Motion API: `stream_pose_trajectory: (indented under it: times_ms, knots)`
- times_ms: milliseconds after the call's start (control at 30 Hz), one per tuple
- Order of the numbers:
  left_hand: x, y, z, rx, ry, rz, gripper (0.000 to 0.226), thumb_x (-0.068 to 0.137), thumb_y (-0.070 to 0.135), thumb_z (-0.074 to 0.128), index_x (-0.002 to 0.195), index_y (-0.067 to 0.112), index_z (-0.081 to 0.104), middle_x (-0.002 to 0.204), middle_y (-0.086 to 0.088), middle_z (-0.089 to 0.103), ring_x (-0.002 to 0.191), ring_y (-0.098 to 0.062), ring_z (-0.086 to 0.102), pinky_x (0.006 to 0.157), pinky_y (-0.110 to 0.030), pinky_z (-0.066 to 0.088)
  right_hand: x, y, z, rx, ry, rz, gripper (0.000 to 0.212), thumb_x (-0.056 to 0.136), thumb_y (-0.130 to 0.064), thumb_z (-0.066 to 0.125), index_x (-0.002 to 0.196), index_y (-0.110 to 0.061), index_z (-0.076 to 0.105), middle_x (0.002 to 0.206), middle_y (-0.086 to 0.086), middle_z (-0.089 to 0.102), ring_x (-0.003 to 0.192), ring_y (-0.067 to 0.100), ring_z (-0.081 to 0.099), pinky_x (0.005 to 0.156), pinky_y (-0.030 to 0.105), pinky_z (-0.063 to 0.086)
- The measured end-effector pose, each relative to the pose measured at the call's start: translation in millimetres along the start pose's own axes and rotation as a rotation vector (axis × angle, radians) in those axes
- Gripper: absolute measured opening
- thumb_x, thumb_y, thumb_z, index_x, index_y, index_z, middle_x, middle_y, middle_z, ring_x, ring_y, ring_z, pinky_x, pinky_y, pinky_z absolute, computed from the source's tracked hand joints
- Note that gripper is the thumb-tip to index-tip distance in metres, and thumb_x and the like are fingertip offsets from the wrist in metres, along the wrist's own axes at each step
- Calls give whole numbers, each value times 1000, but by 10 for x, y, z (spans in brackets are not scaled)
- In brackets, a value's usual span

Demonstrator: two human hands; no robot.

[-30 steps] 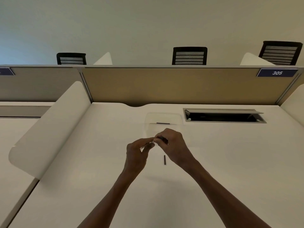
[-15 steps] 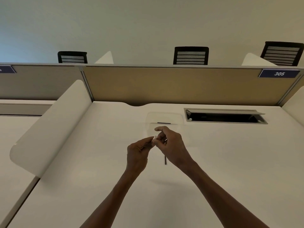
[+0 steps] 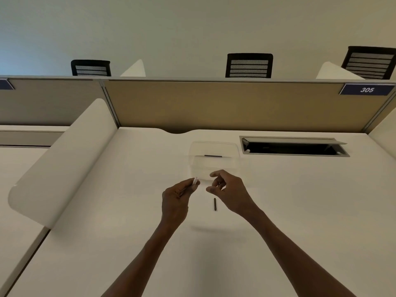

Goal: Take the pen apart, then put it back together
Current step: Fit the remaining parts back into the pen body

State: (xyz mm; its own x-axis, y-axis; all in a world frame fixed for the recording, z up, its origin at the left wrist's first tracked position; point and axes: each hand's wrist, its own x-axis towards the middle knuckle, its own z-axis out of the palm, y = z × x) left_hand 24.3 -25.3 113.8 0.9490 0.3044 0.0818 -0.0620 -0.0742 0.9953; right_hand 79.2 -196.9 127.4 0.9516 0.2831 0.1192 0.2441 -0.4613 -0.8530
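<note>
White tip: pale pen piece (image 3: 195, 181) sticks out of left hand (image 3: 176, 199), pinched between thumb and fingers; most of it hidden in the grip, so can't tell which part it is.
Left hand: closed on that piece, held off the desk (image 3: 300, 211).
Right hand (image 3: 230, 192): just beside the left, small gap between them; fingers loosely curled, thumb and forefinger apart, nothing visible in them.
Dark part (image 3: 214, 204): short black stick flat on desk, below and between the hands, nearer the right wrist, touching neither.
Tray (image 3: 214, 159): clear container just beyond the hands; dark strip (image 3: 213, 156) inside, likely another pen part, too small to say.
Step (my read): mid-disassembly or early reassembly; can't tell which.
Doing it well: keep left pinch steady with open end toward the right hand; bring the next part in along the axis, no bending.
Risk: black stick could roll; keep wrist off it.
</note>
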Motion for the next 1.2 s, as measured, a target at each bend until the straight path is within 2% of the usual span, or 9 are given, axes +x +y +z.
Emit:
stream_pose_trajectory:
  times_ms: [100,167,333,433,533,667,833,933,1200]
  knots:
    - [6,-23,2,-21,4,-37,17,88,21,71,103,26,77,96,9,78,80,2,68,65,-20,53,1,251,46,-74,-21,102,22,80,-14,74,100,-14,64,73,-1,64,59,2,52,62,12,43]
    - [9,-40,-4,-23,9,-55,18,88,19,71,105,21,77,96,8,78,83,1,69,75,-33,53,1,426,100,-139,-20,171,16,81,-12,71,95,-9,65,71,-1,61,61,9,53,64,21,45]
    - [38,-72,-21,-20,36,-98,18,88,19,71,105,18,77,94,9,78,81,4,70,81,-37,49,16,721,258,-265,0,299,15,80,-18,71,90,-9,65,75,1,63,70,19,59,64,26,43]
    - [52,-106,-15,-23,39,-116,19,88,19,71,106,16,77,94,7,78,88,-5,72,80,-41,48,28,777,363,-310,1,339,16,77,-25,72,79,-15,60,67,-7,59,65,15,57,54,23,37]
    - [74,-150,-6,1,23,-106,18,88,18,71,105,19,77,95,8,78,90,-4,72,72,-31,56,50,808,462,-318,-10,366,20,77,-27,71,77,-15,55,69,-3,65,65,15,61,53,23,38]
    - [110,-174,-4,16,14,-94,17,88,20,71,104,21,77,95,11,78,95,0,70,70,-10,49,39,854,535,-387,-8,379,28,78,-30,72,83,-6,58,83,8,64,77,29,61,59,30,43]
    - [143,-172,-8,24,34,-90,19,88,17,71,106,16,76,94,10,78,93,2,70,72,-10,51,35,862,569,-484,-24,365,19,83,-23,63,85,-4,61,88,12,66,83,31,61,68,35,49]
    - [145,-185,-15,23,41,-102,19,88,14,71,106,14,76,94,8,78,80,5,69,69,-20,53,45,855,564,-469,-16,394,13,84,-18,61,81,-6,63,85,11,67,80,29,62,66,34,50]
    - [129,-185,-24,28,24,-74,21,88,11,70,108,12,75,97,5,77,94,3,69,77,-6,47,22,836,472,-445,22,389,11,83,-17,60,77,-9,64,80,6,70,77,26,65,61,28,46]
